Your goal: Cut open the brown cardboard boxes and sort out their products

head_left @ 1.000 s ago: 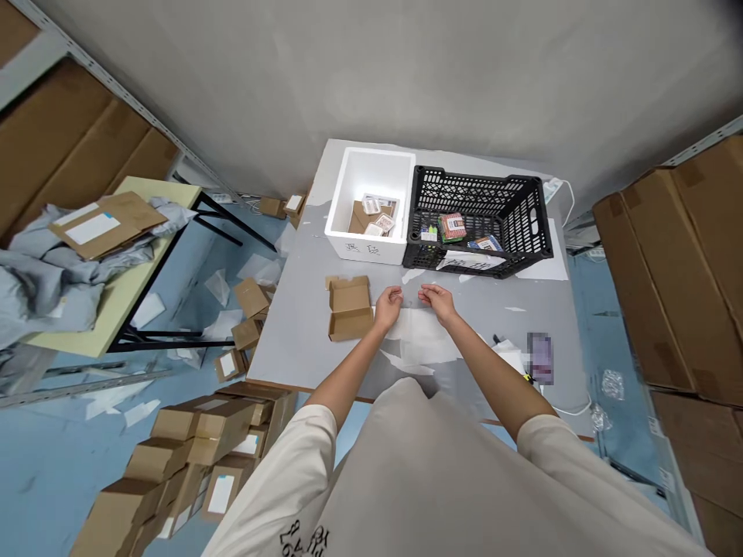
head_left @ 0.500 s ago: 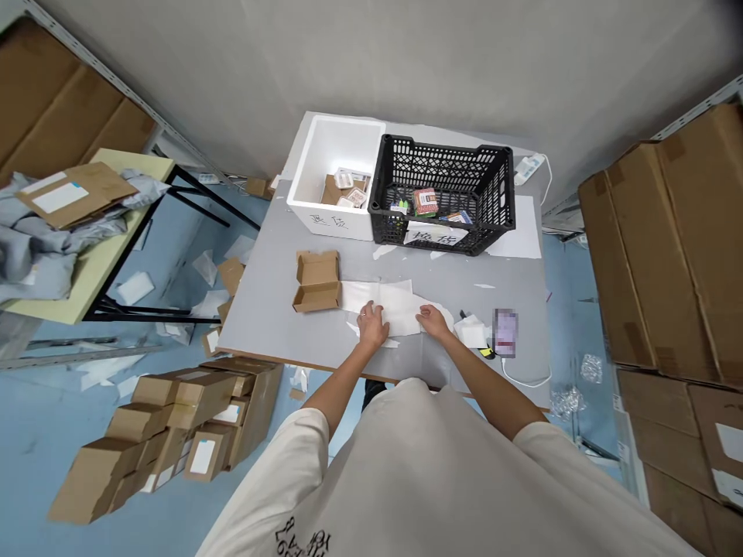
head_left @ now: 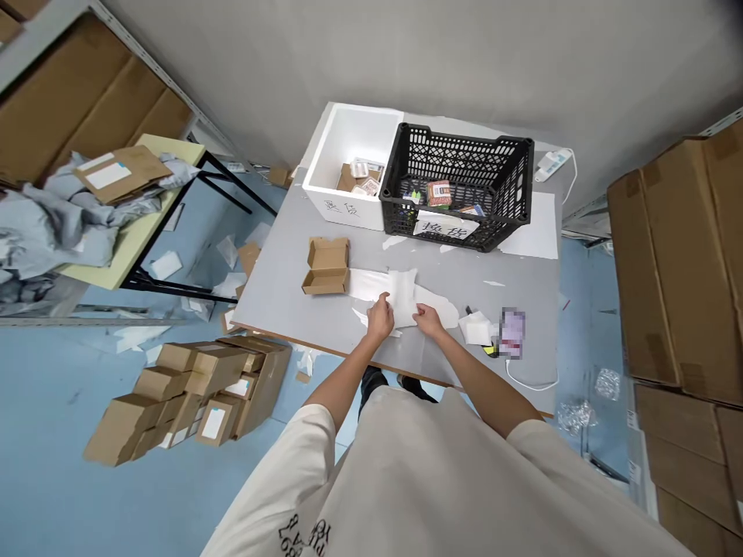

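Both my hands rest on a white plastic mailer bag (head_left: 406, 290) that lies crumpled on the grey table (head_left: 279, 302). My left hand (head_left: 380, 319) pinches the bag's near edge, fingers closed on it. My right hand (head_left: 428, 319) grips the same edge a little to the right. The bag's middle is bunched up between them. An open empty brown cardboard box (head_left: 327, 265) sits just left of the bag, apart from my hands.
A white foam box (head_left: 348, 210) and a black plastic crate (head_left: 511, 174) with small packets stand at the table's far edge. White paper scraps and a blurred item (head_left: 511, 333) lie right of my hands. Stacked cardboard boxes (head_left: 191, 391) sit on the floor at left; large cartons (head_left: 679, 263) at right.
My hands pulled back from the bag's far end to its near edge, then closed together, bunching the flat bag upward. The camera view shifted slightly.
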`<state>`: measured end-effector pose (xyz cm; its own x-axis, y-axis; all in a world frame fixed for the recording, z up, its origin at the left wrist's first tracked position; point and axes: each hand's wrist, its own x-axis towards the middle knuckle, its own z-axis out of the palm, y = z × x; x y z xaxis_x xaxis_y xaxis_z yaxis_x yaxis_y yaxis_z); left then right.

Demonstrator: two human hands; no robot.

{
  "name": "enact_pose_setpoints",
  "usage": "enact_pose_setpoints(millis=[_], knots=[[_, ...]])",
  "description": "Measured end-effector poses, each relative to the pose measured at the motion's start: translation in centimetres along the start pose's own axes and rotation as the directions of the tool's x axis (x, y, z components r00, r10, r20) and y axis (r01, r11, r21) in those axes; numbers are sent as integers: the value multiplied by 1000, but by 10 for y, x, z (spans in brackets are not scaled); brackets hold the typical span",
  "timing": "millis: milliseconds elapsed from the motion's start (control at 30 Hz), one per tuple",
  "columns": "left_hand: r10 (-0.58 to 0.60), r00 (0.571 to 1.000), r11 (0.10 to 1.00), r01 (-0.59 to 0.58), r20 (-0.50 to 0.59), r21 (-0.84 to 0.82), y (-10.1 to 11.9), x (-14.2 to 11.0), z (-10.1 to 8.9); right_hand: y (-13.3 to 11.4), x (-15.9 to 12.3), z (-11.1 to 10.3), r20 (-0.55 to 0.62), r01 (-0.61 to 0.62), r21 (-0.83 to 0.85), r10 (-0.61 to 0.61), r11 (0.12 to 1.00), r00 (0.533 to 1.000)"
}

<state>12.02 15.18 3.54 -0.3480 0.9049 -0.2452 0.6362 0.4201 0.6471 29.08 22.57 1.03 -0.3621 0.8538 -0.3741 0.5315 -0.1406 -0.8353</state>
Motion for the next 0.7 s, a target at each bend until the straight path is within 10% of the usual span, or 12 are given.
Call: enact_pose_setpoints(millis=[300,533,700], knots=[[225,950,967,-245,-215,-70,-26,35,-88,-88,29,45,-167,190,-30,-193,981,967],[115,983,992,-106,-141,71,-75,56,-184,-169,62,126,-45,292,-178,-304,940,952],[58,997,971,-46,-44,235,-124,73,-216,-189,85,190,30,357,-275,-363,893,931]])
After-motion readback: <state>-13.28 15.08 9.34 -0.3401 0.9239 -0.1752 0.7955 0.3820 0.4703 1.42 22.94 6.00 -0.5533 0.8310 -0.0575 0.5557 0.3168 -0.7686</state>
